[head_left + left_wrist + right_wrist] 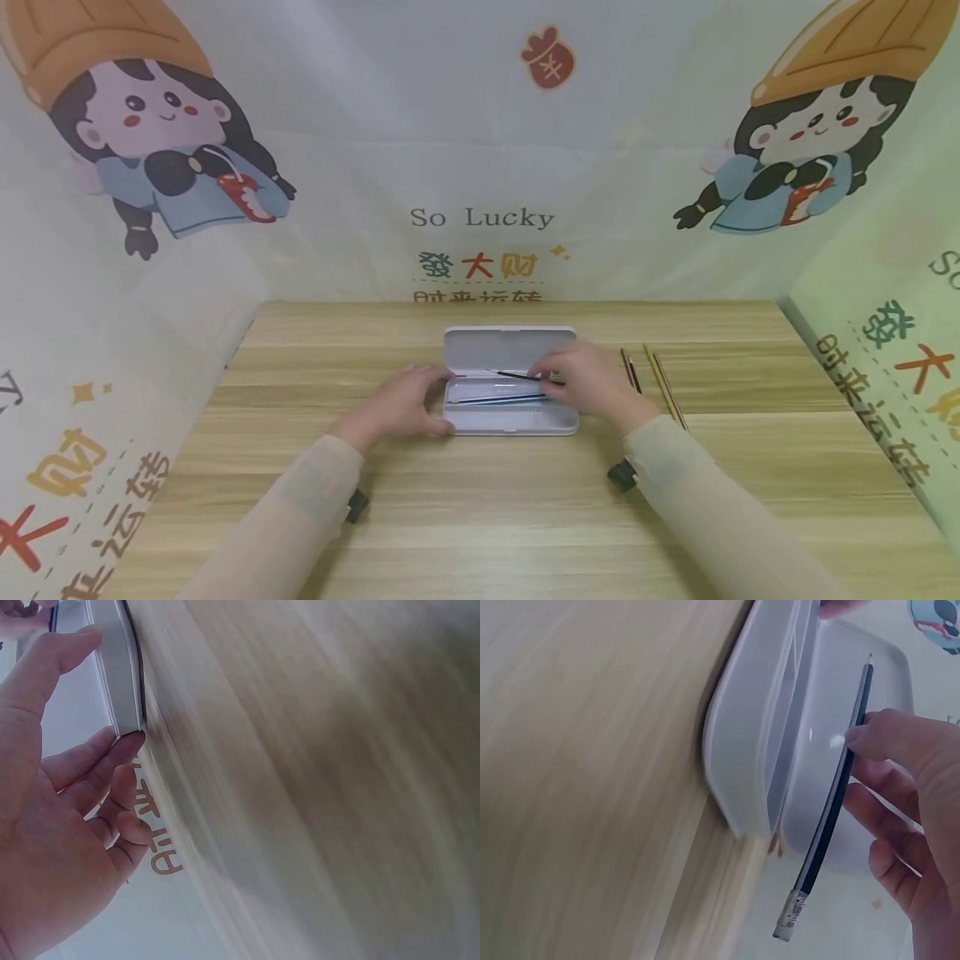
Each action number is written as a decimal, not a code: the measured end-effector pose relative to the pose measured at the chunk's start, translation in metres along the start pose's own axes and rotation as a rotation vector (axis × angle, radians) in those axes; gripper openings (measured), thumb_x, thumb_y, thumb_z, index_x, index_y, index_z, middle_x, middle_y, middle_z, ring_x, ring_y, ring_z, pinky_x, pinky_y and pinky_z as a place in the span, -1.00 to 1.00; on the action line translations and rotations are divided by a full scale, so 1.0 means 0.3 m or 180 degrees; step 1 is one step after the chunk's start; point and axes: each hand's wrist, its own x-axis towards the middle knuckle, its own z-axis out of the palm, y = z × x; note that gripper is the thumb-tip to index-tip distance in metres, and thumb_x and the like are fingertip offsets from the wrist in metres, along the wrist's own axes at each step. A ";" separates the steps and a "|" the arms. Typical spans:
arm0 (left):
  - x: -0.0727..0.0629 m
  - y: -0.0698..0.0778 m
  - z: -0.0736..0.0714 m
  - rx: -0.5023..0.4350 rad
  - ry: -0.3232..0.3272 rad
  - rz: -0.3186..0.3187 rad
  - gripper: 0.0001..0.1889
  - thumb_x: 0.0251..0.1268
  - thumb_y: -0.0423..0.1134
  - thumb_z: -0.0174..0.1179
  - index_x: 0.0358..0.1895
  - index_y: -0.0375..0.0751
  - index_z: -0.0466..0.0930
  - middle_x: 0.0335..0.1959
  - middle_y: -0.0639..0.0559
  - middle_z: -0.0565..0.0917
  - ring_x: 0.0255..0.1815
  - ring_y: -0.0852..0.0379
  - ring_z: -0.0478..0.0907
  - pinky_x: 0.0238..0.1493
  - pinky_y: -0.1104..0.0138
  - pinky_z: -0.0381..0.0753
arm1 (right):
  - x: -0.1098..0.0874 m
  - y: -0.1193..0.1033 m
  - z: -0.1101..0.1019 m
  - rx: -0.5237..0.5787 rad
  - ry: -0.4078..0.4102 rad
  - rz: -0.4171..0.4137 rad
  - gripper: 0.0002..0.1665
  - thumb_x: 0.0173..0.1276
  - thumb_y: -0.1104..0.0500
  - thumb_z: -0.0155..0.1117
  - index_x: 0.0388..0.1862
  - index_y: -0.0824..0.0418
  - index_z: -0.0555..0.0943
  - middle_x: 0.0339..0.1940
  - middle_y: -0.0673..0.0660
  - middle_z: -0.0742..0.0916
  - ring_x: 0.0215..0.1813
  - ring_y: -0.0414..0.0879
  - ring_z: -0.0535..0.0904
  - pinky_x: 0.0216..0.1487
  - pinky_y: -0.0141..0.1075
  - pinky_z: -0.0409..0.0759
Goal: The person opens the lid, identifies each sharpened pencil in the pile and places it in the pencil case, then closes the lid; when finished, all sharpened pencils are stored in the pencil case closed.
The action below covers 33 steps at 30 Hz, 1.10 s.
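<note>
A white pencil case (487, 431) lies on the table with its lid (480, 350) raised at the back. Dark and light-blue pencils (491, 400) rest inside its tray. My left hand (401, 404) grips the case's left end, thumb at the front edge and fingertips at the far corner. Between thumb and fingers, my right hand (588, 379) pinches a dark striped pencil (831, 806) over the right part of the case. Its sharpened tip points left, and its metal band and eraser end hang free in the right wrist view.
Right of the case, a dark-red and a black pencil (632, 371) lie close together, with a yellow and a brownish pencil (666, 383) beyond them. A printed cloth (480, 175) stands behind the wooden table (480, 517) and along both sides.
</note>
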 end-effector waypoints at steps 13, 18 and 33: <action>0.000 0.003 -0.005 0.0002 0.0012 -0.0074 -0.11 -0.08 -0.02 0.59 0.39 -0.28 0.48 0.36 -0.20 0.59 0.41 -0.19 0.46 0.53 -0.03 0.41 | 0.112 -0.064 0.061 -0.0170 -0.0615 -0.0123 -0.78 0.22 0.23 0.51 -0.14 0.02 0.83 -0.28 -0.05 0.81 -0.23 -0.15 0.71 -0.15 -0.26 0.72; 0.000 0.008 -0.003 0.0001 0.0009 -0.0048 -0.12 -0.08 -0.03 0.59 0.38 -0.29 0.49 0.35 -0.20 0.60 0.41 -0.18 0.47 0.52 -0.02 0.42 | 0.129 -0.076 0.081 -0.0108 -0.0654 -0.0078 -0.80 0.22 0.25 0.50 -0.17 0.03 0.84 -0.33 -0.04 0.80 -0.26 -0.14 0.69 -0.13 -0.24 0.73; -0.003 0.012 -0.004 -0.0064 -0.0035 -0.0084 -0.08 -0.07 0.00 0.60 0.42 -0.26 0.45 0.41 -0.21 0.55 0.47 -0.20 0.42 0.57 -0.06 0.35 | 0.121 -0.053 0.110 -0.0037 -0.0780 0.0008 -0.79 0.29 0.26 0.43 -0.17 0.00 0.84 -0.21 -0.05 0.84 -0.11 -0.12 0.76 0.03 -0.21 0.75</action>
